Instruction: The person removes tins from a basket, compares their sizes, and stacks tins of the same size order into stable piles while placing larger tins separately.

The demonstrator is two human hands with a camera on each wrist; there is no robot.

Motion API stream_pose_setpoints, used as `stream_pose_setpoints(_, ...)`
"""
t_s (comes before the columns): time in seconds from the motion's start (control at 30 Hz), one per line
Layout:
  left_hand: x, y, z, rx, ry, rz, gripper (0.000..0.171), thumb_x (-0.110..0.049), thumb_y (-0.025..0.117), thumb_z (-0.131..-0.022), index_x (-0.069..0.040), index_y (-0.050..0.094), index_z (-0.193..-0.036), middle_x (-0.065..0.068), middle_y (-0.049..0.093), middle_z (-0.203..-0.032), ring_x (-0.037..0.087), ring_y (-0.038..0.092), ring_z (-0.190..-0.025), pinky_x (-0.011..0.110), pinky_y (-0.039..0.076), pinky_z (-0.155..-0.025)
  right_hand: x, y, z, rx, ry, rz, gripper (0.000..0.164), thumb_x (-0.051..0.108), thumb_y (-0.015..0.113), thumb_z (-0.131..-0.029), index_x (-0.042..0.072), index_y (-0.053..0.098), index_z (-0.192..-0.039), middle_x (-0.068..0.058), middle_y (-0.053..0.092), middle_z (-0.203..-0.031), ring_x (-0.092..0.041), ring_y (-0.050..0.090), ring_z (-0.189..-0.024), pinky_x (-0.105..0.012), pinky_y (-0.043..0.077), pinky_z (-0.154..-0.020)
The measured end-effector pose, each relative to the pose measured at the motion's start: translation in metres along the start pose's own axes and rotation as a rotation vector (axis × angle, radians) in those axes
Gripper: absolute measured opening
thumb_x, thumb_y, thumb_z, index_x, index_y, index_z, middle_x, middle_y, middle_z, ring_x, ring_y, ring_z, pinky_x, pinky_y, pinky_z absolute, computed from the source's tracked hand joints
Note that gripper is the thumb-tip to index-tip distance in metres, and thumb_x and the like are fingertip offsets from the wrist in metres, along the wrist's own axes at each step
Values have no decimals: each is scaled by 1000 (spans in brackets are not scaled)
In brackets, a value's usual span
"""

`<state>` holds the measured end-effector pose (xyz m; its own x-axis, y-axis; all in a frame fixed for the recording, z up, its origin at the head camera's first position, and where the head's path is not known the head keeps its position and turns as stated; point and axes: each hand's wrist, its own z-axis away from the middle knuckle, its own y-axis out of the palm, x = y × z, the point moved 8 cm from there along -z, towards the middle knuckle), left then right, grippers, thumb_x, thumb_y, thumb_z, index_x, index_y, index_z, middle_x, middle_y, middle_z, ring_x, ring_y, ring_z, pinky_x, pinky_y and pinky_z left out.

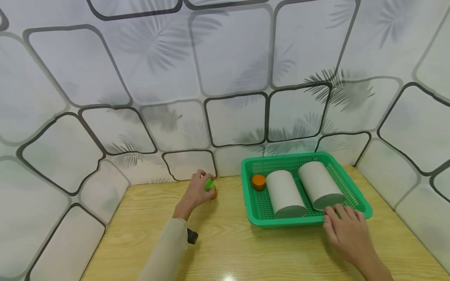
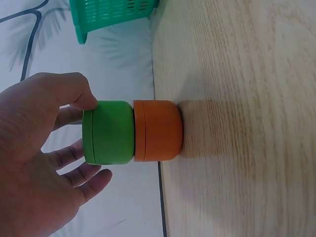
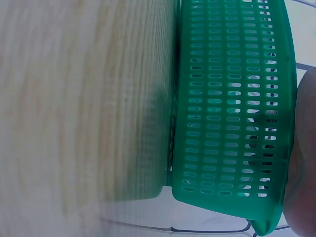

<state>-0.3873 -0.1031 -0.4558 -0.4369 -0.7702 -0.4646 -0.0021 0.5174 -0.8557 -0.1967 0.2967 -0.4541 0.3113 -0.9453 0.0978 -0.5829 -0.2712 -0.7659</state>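
Observation:
My left hand [image 1: 197, 191] holds a small green round container [image 2: 111, 132] by its upper end, the thumb on one side and the fingers round the other. Directly beneath, and touching it, an orange round container [image 2: 158, 131] stands on the wooden table [image 2: 237, 123]. My right hand [image 1: 346, 230] grips the front rim of a green plastic basket [image 1: 281, 222], its fingertips over the edge near the right corner. In the right wrist view only part of this hand [image 3: 301, 163] shows, beside the slotted basket wall [image 3: 222, 103].
Inside the basket lie two large white cylinders [image 1: 284, 193], [image 1: 320, 183], side by side. Another orange round container [image 1: 258, 182] sits at the basket's back left. A patterned wall covering [image 1: 235, 121] rises behind the table and on both sides.

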Motion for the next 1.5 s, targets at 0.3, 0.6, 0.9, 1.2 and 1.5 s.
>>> stream_pose_setpoints(0.3, 1, -4, 5, -25, 2, -48, 35, -12, 69, -91, -11, 66, -126, 17, 49, -125, 34, 46, -102, 45, 45, -80, 0, 4, 0, 2, -9, -2, 12, 20, 50, -98, 14, 59, -93, -9, 59, -94, -36, 53, -90, -57, 37, -80)
stream_pose_setpoints(0.6, -34, -17, 1, -105, 92, -90, 31, -18, 69, -94, -14, 67, -125, 15, 49, -133, 40, 46, -122, 60, 44, -91, -1, 1, 0, 17, 8, -3, 10, 18, 52, -98, 14, 60, -94, -10, 59, -93, -37, 53, -90, -58, 37, -81)
stream_pose_setpoints(0.9, -93, -19, -6, -106, 214, -114, 31, -16, 71, -95, -15, 66, -126, 11, 52, -129, 37, 49, -119, 57, 44, -95, -1, 1, 0, 14, 12, -7, 11, 18, 51, -99, 15, 59, -92, -9, 59, -93, -37, 53, -89, -57, 37, -81)
stream_pose_setpoints(1.2, -118, -5, -13, -75, 259, -130, 30, -15, 69, -96, -11, 67, -125, 13, 53, -130, 36, 50, -119, 52, 46, -97, -1, 0, 0, 11, 10, -7, 12, 19, 51, -99, 14, 60, -93, -10, 60, -95, -37, 54, -90, -57, 37, -82)
stream_pose_setpoints(1.5, -135, 7, -21, -45, 264, -192, 31, -21, 67, -98, -14, 66, -129, 10, 52, -134, 33, 50, -123, 49, 48, -97, 1, -1, -2, 16, -13, -3, 12, 17, 51, -98, 11, 61, -92, -8, 58, -90, -35, 56, -91, -55, 40, -82)
